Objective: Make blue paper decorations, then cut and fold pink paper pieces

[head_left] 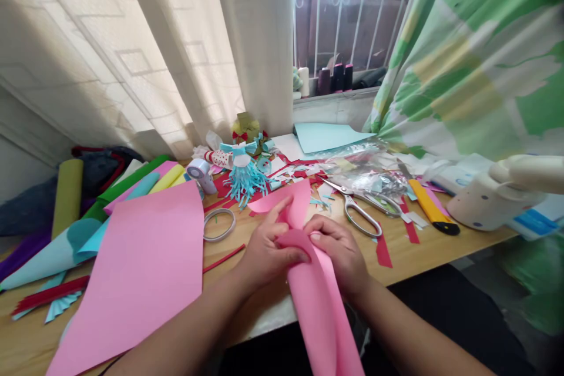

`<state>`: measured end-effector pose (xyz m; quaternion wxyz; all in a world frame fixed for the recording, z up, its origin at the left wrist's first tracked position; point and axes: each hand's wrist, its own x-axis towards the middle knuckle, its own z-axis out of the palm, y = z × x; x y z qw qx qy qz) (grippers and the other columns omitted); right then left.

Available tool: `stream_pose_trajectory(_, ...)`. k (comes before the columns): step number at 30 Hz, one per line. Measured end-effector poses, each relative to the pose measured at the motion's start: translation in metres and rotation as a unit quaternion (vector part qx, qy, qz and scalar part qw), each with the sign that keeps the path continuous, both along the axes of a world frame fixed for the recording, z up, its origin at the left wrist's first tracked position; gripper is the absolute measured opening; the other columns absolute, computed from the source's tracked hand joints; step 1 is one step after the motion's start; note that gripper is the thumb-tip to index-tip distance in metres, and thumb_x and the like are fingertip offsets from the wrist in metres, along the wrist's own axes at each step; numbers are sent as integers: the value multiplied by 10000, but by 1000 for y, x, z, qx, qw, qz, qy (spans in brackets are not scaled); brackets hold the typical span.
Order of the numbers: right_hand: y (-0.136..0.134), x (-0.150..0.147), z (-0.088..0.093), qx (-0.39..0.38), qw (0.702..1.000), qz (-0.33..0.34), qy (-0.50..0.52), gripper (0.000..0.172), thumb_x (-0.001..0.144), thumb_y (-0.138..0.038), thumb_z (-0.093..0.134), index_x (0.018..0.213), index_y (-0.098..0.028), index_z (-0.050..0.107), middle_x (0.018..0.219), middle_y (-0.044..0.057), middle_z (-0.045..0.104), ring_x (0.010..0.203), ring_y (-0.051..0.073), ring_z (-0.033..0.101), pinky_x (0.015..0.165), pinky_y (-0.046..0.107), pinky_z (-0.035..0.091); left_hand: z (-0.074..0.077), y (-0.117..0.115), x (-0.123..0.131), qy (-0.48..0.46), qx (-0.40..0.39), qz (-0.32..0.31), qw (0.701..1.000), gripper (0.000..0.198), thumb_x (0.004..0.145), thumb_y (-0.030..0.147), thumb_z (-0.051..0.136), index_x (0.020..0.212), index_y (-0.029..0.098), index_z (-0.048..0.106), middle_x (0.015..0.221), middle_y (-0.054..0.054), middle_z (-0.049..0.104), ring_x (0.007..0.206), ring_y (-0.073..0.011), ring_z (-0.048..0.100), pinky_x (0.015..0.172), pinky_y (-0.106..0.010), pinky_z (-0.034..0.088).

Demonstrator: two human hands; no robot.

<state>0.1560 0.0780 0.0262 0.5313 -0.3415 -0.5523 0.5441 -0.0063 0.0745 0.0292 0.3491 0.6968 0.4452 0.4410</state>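
My left hand (271,249) and my right hand (337,249) both pinch a sheet of pink craft paper (318,305), which is curled into a loose cone or roll. Its lower end hangs past the table edge, and its top flares up between my hands. Just left of my left hand lies a large flat pink paper sheet (136,264). Steel scissors with silver handles (361,208) rest open to the right of my right hand. A ring of clear tape (219,224) sits near my left hand.
The wooden table (388,247) is littered with paper scraps. A fringed blue paper figure (244,179) stands at the back, with a yellow cutter (434,214) at right and a white appliance (497,200) beyond it. Paper rolls (67,197) lie at left; curtains and a barred window rise behind.
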Motion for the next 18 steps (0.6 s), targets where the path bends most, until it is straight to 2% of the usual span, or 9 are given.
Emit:
stream_pose_trajectory(3,8,-18,5,77,996,38,14,251,725,-334,526,524,-184,513,585,-4,501,563,137,466,560,267,397,-1,2,1,-27,-39,-8,999,218,583,303,785,513,183,618,981,-96,650,1107,-288,521,946,-388,390)
stream_pose_trajectory(5,14,-29,4,118,992,44,18,320,743,-342,520,478,-193,420,546,-20,429,519,121,416,516,258,368,0,2,-1,-36,-77,-16,996,203,608,298,757,519,172,626,817,-57,634,895,-237,587,807,-335,452)
stream_pose_trajectory(7,18,-36,1,149,988,40,20,370,768,-328,532,465,-197,364,529,-32,383,491,109,378,484,249,337,0,3,-5,-52,-101,-24,993,241,640,291,719,481,156,598,694,-22,572,688,-169,553,629,-269,448)
stream_pose_trajectory(10,18,-39,-4,207,978,-3,7,316,824,-304,538,541,-192,452,586,-14,447,560,129,461,553,265,395,-2,4,-10,-78,-93,-10,993,321,665,292,683,430,145,521,597,9,488,545,-108,446,500,-223,367)
stream_pose_trajectory(12,15,-35,-5,260,964,-49,-18,228,837,-409,551,787,-190,590,814,50,555,822,201,559,762,345,455,-5,5,-12,-73,-51,73,993,322,677,268,670,428,153,502,534,30,437,505,-95,397,493,-220,349)
stream_pose_trajectory(13,14,-32,-4,284,956,-60,-41,348,803,-500,576,969,-195,598,988,90,556,999,251,536,889,408,425,-6,6,-13,-67,-21,128,989,305,682,244,666,438,158,505,528,34,430,510,-97,397,508,-222,357)
stream_pose_trajectory(15,10,-24,-1,302,948,-31,-101,767,660,-650,639,1269,-219,462,1305,139,407,1259,336,360,1045,499,294,-8,6,-15,-70,40,213,974,249,691,202,659,478,166,537,583,24,481,566,-113,447,565,-232,396)
stream_pose_trajectory(16,9,-20,1,295,946,7,-134,930,587,-680,671,1350,-237,378,1401,141,308,1319,359,276,1069,518,255,-9,6,-16,-82,59,228,968,213,701,196,655,510,170,564,645,11,525,620,-127,486,602,-240,418)
stream_pose_trajectory(18,6,-13,3,260,940,101,-196,1117,510,-668,724,1431,-275,229,1503,129,135,1368,377,177,1063,532,265,-6,6,-16,-113,69,238,962,151,711,206,659,573,174,608,738,-5,582,691,-145,534,631,-248,445)
